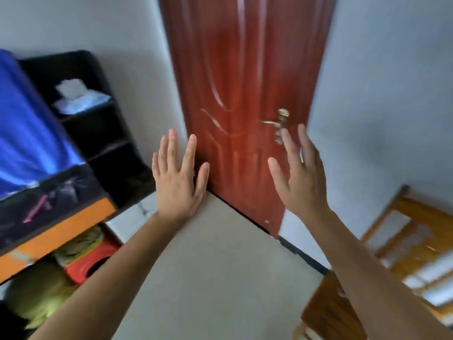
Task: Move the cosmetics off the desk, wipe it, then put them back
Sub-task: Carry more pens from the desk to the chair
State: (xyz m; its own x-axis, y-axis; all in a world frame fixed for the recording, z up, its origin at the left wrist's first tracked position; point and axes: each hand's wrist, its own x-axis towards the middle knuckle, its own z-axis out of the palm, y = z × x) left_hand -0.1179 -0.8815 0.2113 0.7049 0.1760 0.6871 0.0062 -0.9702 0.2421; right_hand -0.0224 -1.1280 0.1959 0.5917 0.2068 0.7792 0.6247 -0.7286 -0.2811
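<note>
My left hand (177,177) is stretched out in front of me, palm down, fingers spread, holding nothing. My right hand (300,175) is raised beside it, fingers apart and empty, in front of a red-brown door (240,82). No cosmetics and no desk top show in the head view. The picture is blurred.
The door has a brass handle (279,123). A black shelf unit (93,123) at the left holds a pack of tissues (78,98). A bed with a blue sheet (27,133) is at far left, with things stored under it. A wooden chair (402,246) stands at the right. Grey floor (220,266) lies ahead.
</note>
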